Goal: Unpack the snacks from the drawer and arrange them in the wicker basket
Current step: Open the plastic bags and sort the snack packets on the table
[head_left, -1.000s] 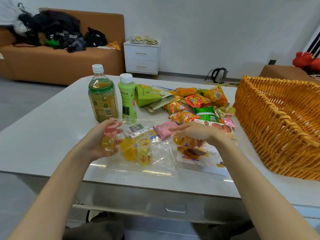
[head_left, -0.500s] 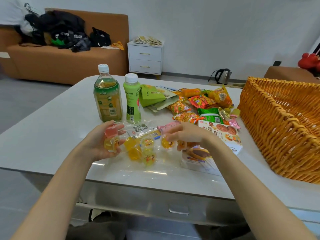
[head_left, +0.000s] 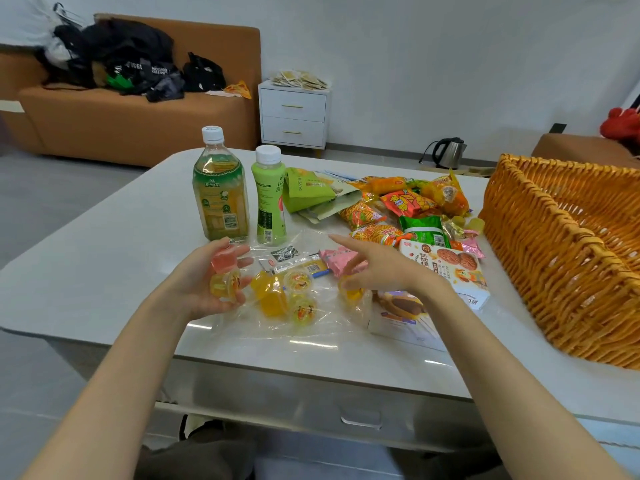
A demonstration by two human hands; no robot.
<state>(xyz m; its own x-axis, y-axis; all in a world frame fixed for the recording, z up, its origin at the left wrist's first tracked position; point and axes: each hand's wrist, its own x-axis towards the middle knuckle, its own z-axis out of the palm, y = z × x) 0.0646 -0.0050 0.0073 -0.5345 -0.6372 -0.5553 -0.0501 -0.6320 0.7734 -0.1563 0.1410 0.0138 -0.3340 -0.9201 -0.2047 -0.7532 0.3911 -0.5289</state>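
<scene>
Left hand (head_left: 207, 275): palm up, fingers curled round a pair of small plastic jelly cups (head_left: 225, 285), pink on top of yellow.
Right hand (head_left: 377, 268): palm down, fingers straight and spread, index pointing toward the left hand. One more yellow jelly cup (head_left: 353, 294) sat right under its palm; couldn't tell if they touched.
Between the hands: crinkled clear plastic bag (head_left: 277, 329) flat on the white table (head_left: 86, 271), with a few loose yellow jelly cups (head_left: 273, 297) on or in it, couldn't tell which.
Under the right fingers: pink wrapped packet (head_left: 334, 259). Under the right wrist: flat white carton with a brown bun picture (head_left: 405, 313), and just beyond it a white biscuit box (head_left: 446, 268).
Beyond the left hand: clear tea bottle with green label (head_left: 220, 199) and pale green bottle (head_left: 270, 202), both upright, white caps, side by side.
Beyond the right hand: green paper pouch (head_left: 308, 188) and a heap of orange, red and green snack packets (head_left: 401, 206).
Well right of the right hand: orange wicker basket (head_left: 561, 258) on the table, with the heap and the biscuit box between hand and basket.
Below both wrists: grey drawer front with metal handle (head_left: 360, 420), looked closed.
Far behind: brown sofa (head_left: 138, 119) piled with dark bags, white two-drawer cabinet (head_left: 294, 116), steel kettle (head_left: 448, 152).
</scene>
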